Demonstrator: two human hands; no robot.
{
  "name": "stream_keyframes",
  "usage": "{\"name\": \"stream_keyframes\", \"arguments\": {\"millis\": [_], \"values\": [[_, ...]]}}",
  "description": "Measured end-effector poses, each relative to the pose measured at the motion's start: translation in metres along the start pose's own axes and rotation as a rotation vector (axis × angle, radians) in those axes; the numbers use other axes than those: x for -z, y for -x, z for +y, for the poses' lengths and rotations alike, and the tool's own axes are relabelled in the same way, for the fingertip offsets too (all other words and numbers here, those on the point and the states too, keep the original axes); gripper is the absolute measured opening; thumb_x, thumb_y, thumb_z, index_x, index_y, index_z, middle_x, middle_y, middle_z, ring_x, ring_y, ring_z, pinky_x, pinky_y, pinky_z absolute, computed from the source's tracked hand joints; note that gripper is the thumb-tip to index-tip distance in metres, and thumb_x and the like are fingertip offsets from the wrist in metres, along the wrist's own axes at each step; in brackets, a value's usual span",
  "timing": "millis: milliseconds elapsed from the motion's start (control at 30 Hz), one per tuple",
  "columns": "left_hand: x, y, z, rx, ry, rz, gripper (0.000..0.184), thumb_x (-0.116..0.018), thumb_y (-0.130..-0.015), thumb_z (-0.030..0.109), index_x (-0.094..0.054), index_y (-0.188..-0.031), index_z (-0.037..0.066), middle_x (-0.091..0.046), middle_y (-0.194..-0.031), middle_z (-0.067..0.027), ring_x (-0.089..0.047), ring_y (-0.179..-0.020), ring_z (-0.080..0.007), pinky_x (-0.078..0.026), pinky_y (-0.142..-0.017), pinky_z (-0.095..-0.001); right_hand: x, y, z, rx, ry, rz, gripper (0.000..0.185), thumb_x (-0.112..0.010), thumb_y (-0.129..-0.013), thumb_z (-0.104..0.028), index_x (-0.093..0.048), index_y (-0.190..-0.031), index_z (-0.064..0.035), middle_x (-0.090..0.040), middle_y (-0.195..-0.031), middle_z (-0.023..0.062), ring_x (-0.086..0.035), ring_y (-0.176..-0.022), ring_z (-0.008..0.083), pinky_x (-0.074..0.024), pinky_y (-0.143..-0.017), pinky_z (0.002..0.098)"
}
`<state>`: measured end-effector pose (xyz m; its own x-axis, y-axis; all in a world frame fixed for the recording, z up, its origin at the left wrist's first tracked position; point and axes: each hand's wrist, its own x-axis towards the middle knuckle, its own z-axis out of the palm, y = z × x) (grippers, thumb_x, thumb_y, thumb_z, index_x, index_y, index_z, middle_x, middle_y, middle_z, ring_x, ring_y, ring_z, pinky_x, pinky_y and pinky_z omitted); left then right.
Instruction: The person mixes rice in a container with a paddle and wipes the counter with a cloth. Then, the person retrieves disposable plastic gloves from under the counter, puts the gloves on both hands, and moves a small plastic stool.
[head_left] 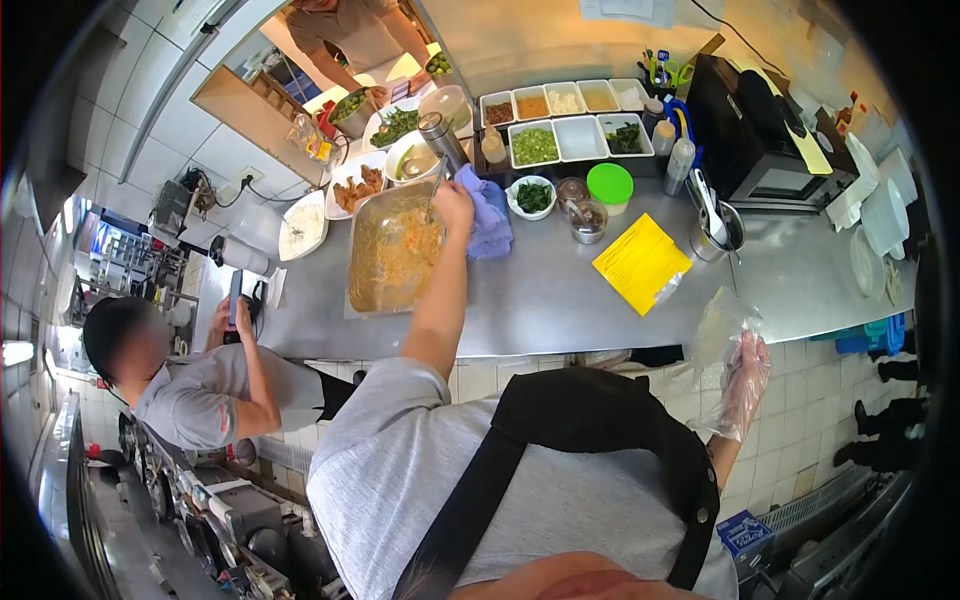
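My left hand (pixel 453 207) is bare and closed at the upper right corner of a metal tray (pixel 352 255). A thin handle seems to rise from the fist, but what it holds is unclear. Inside the tray lies an orange, shredded-looking food mix (pixel 412 238). A purple cloth (pixel 488 215) lies right beside this hand. My right hand (pixel 745 385), in a loose clear plastic glove, is raised in front of the counter edge. Its fingers are bent around thin clear plastic (pixel 728 318) that stands up above them.
On the steel counter (pixel 540 310) are a yellow packet (pixel 642 263), a green-lidded tub (pixel 610 186), a bowl of greens (pixel 531 197) and a pot with utensils (pixel 717 235). Topping trays (pixel 582 140) line the back. A co-worker (pixel 210 385) holds a phone at left; another person (pixel 350 40) stands beyond the opening.
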<state>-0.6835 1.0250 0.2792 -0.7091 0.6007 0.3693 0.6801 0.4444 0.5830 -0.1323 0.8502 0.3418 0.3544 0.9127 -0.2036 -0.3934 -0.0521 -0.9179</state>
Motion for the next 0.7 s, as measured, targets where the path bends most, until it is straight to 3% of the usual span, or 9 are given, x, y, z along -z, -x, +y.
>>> {"name": "stream_keyframes", "arguments": {"millis": [67, 167, 233, 300, 367, 433, 533, 633, 700], "values": [[-0.019, -0.005, -0.011, 0.009, -0.113, -0.050, 0.020, -0.063, -0.081, 0.019, -0.064, -0.090, 0.002, -0.065, -0.090, -0.0222, -0.064, -0.085, -0.0405, -0.051, -0.075, -0.0459, -0.005, 0.004, -0.003, 0.004, 0.128, 0.012, 0.012, -0.064, -0.088, -0.013, -0.062, -0.094, -0.0031, -0.059, -0.081, -0.0009, -0.052, -0.070, 0.0063, -0.0413, -0.063, 0.0209], [0.007, 0.045, 0.043, -0.400, -0.020, 0.108, 0.022, -0.061, -0.083, 0.019, -0.066, -0.094, 0.001, -0.065, -0.096, -0.0219, -0.065, -0.086, -0.0370, -0.051, -0.075, -0.0444, -0.023, 0.006, 0.003, 0.074, 0.285, 0.039, 0.007, -0.065, -0.087, -0.011, -0.063, -0.084, -0.0046, -0.054, -0.071, -0.0052, -0.046, -0.063, 0.0036, -0.0355, -0.056, 0.0191], [0.039, 0.093, 0.095, -0.295, 0.165, -0.449, 0.026, -0.062, -0.083, 0.021, -0.066, -0.099, 0.001, -0.066, -0.097, -0.0196, -0.065, -0.086, -0.0331, -0.051, -0.075, -0.0418, -0.038, 0.011, 0.004, 0.135, 0.432, -0.015, 0.008, -0.065, -0.086, -0.010, -0.063, -0.080, -0.0044, -0.052, -0.068, -0.0064, -0.044, -0.061, 0.0033, -0.0340, -0.054, 0.0195], [0.046, 0.153, 0.124, -0.337, 0.479, -0.946, 0.025, -0.062, -0.085, 0.024, -0.069, -0.095, 0.002, -0.070, -0.084, -0.0100, -0.066, -0.081, -0.0184, -0.050, -0.075, -0.0333, -0.050, 0.016, 0.003, 0.193, 0.633, -0.149, 0.010, -0.065, -0.086, -0.009, -0.062, -0.078, -0.0033, -0.052, -0.068, -0.0068, -0.043, -0.060, 0.0033, -0.0340, -0.053, 0.0203], [0.067, 0.223, 0.155, -0.440, 0.662, -1.211, 0.024, -0.062, -0.087, 0.019, -0.066, -0.101, 0.000, -0.068, -0.090, -0.0095, -0.064, -0.085, -0.0155, -0.051, -0.075, -0.0310, -0.060, 0.013, 0.016, 0.413, 0.831, -0.245, 0.008, -0.065, -0.083, -0.006, -0.062, -0.079, -0.0011, -0.060, -0.070, 0.0044, -0.053, -0.058, 0.0153, -0.0413, -0.052, 0.0306], [0.076, 0.270, 0.174, 0.087, 1.009, -1.529, 0.026, -0.061, -0.089, 0.019, -0.061, -0.105, -0.001, -0.066, -0.090, -0.0082, -0.063, -0.084, -0.0142, -0.051, -0.073, -0.0293, -0.082, 0.027, 0.022, 0.646, 0.989, -0.306, 0.007, -0.065, -0.081, -0.006, -0.061, -0.083, -0.0006, -0.062, -0.072, 0.0118, -0.058, -0.059, 0.0244, -0.0446, -0.054, 0.0368], [0.070, 0.299, 0.180, 0.332, 1.173, -1.397, 0.026, -0.059, -0.091, 0.019, -0.057, -0.106, -0.001, -0.063, -0.088, -0.0063, -0.062, -0.080, -0.0149, -0.052, -0.070, -0.0287, -0.094, 0.037, 0.048, 0.553, 1.119, -0.266, 0.014, -0.066, -0.079, -0.007, -0.060, -0.090, -0.0010, -0.062, -0.077, 0.0185, -0.060, -0.065, 0.0352, -0.0467, -0.059, 0.0428], [0.051, 0.291, 0.161, 0.609, 1.320, -1.555, 0.022, -0.058, -0.091, 0.017, -0.057, -0.103, 0.000, -0.062, -0.088, -0.0069, -0.062, -0.077, -0.0162, -0.051, -0.067, -0.0297, -0.104, 0.047, 0.040, 0.515, 1.111, -0.477, 0.022, -0.068, -0.078, -0.012, -0.058, -0.095, -0.0017, -0.063, -0.080, 0.0176, -0.062, -0.070, 0.0363, -0.0479, -0.062, 0.0417], [0.054, 0.285, 0.149, 0.715, 1.329, -1.496, 0.016, -0.057, -0.091, 0.015, -0.058, -0.099, 0.001, -0.063, -0.090, -0.0073, -0.062, -0.077, -0.0151, -0.051, -0.066, -0.0295, -0.107, 0.053, 0.028, 0.438, 0.925, -0.680, 0.029, -0.069, -0.078, -0.014, -0.060, -0.103, -0.0022, -0.065, -0.084, 0.0192, -0.064, -0.077, 0.0350, -0.0498, -0.066, 0.0391]]}}
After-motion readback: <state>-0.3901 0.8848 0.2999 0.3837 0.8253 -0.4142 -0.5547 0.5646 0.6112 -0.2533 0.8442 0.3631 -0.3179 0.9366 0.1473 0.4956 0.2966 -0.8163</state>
